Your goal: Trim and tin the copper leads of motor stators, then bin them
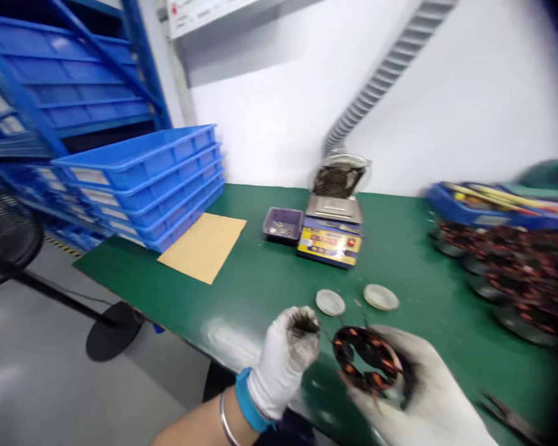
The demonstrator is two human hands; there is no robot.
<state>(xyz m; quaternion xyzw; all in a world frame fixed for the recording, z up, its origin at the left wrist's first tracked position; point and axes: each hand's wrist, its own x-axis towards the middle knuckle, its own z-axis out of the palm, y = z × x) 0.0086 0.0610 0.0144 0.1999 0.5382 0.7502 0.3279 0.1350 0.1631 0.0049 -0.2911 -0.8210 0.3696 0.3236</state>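
Both of my hands are gloved in soiled white knit and work at the near edge of the green table (260, 279). My right hand (413, 390) is wrapped around a wound stator ring (366, 359), copper coils showing on its dark core, which sits cupped in the palm and fingers just above the table's front edge. My left hand (286, 359) is closed with its fingertips (304, 323) pinched together right beside the ring's left rim; thin wire leads run between the two, though the blur keeps me from telling whether the fingertips actually grip a lead. A blue cuff and a metal bangle (225, 421) show at that wrist. Just beyond the hands lie two shallow white dishes (330, 302) side by side (the right one (381, 297) slightly farther back). Toward the middle of the table stands a small blue and yellow heated unit (331, 238) with a red display, and a round metal hood (338, 174) on a grey corrugated duct (381, 74) hangs over it. A purple tray (283, 223) sits touching its left side. A sheet of cardboard (203, 246) lies by the left edge, tucked under a stack of blue crates (153, 179). More wound stators (516, 266) crowd the right edge.
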